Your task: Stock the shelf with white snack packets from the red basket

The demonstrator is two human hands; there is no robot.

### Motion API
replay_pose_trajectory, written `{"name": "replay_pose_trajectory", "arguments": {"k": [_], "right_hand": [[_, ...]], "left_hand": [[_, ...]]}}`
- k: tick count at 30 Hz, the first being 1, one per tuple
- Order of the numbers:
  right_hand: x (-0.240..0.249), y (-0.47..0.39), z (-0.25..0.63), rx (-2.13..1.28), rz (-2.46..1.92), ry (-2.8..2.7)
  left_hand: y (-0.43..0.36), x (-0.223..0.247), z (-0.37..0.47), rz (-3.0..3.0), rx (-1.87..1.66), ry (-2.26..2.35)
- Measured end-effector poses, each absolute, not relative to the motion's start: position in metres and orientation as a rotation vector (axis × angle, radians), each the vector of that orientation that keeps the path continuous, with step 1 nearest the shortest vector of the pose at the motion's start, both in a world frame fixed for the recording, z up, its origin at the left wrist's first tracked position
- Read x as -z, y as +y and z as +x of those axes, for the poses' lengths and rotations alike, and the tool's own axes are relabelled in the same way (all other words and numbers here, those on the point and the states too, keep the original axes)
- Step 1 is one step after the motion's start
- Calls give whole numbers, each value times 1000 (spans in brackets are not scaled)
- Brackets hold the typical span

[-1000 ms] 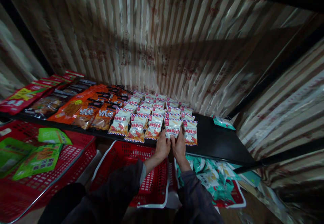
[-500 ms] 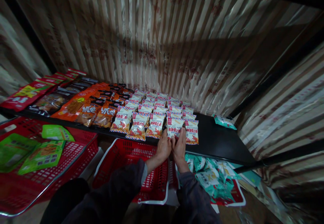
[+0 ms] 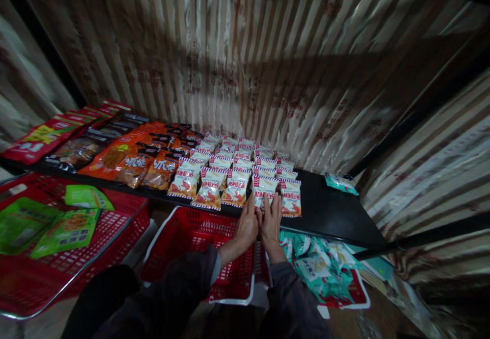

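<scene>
Several white snack bags [image 3: 234, 187] with red lettering and striped edges lie in rows on a black shelf [image 3: 333, 214]. At the front row, both hands are at the lower end of one white bag [image 3: 265, 186]. My left hand [image 3: 247, 226] touches its left side with fingers extended. My right hand [image 3: 271, 221] lies against its lower right part, fingers stretched out. The two hands are side by side, nearly touching, and the bag's lower edge is hidden by them. Another white bag [image 3: 291, 197] lies just right of my right hand.
Orange bags [image 3: 158, 170] and red bags [image 3: 42, 137] fill the shelf's left side. A teal bag [image 3: 341, 183] lies at its right. Below are a red basket [image 3: 163, 249], a basket with green bags [image 3: 126, 216] and one with teal bags [image 3: 358, 290].
The fingers of my right hand have spread a little over the bag's lower part. My left hand stays at its left side. The camera view has shifted slightly.
</scene>
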State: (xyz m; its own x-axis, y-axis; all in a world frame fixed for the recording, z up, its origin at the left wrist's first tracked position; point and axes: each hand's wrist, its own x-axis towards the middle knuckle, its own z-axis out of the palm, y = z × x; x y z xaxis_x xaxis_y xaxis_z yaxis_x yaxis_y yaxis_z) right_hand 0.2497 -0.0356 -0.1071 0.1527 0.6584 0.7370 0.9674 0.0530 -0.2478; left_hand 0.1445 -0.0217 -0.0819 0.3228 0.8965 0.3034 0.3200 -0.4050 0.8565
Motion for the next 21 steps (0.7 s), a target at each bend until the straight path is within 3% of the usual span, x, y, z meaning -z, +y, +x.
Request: {"name": "replay_pose_trajectory", "arguments": {"k": [21], "right_hand": [[130, -39, 246, 401, -1703, -1553]], "left_hand": [[-23, 100, 134, 2119, -992, 1039]]}}
